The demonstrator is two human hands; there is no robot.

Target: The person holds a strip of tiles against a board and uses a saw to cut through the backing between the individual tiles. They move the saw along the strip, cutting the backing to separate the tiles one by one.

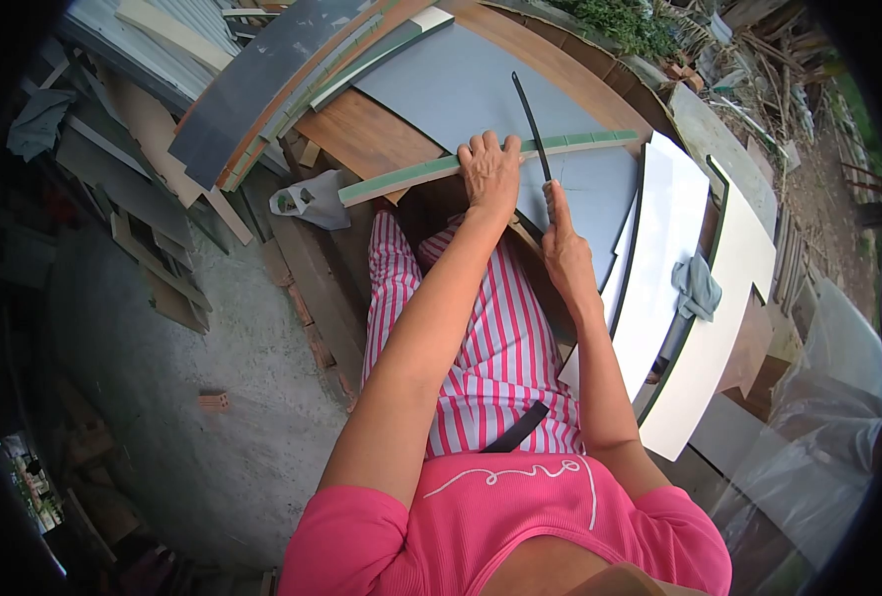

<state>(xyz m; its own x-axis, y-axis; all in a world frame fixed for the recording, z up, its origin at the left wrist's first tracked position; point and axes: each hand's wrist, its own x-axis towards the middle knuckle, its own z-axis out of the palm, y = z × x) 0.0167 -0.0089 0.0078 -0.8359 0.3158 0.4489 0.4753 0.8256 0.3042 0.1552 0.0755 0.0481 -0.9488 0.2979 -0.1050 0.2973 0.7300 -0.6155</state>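
Note:
My left hand (490, 171) presses down on a long, narrow green-topped strip of board (401, 180), its fingers curled over the far edge. The strip has a pale side, and cross marks show along its right part. My right hand (566, 248) is closed around the handle of a thin dark saw (530, 114), index finger laid along it. The saw's blade crosses the strip just right of my left hand, its tip pointing away from me. Under the strip lies a grey-blue panel (481, 74) on a brown wooden surface (376, 134).
Curved stacked boards (272, 84) stand at the left. White panels (664, 219) lie at the right with a grey cloth (696, 288) on them. A white plastic bag (314, 201) sits by the strip's left end. A brick (213, 400) rests on the concrete floor (242, 318).

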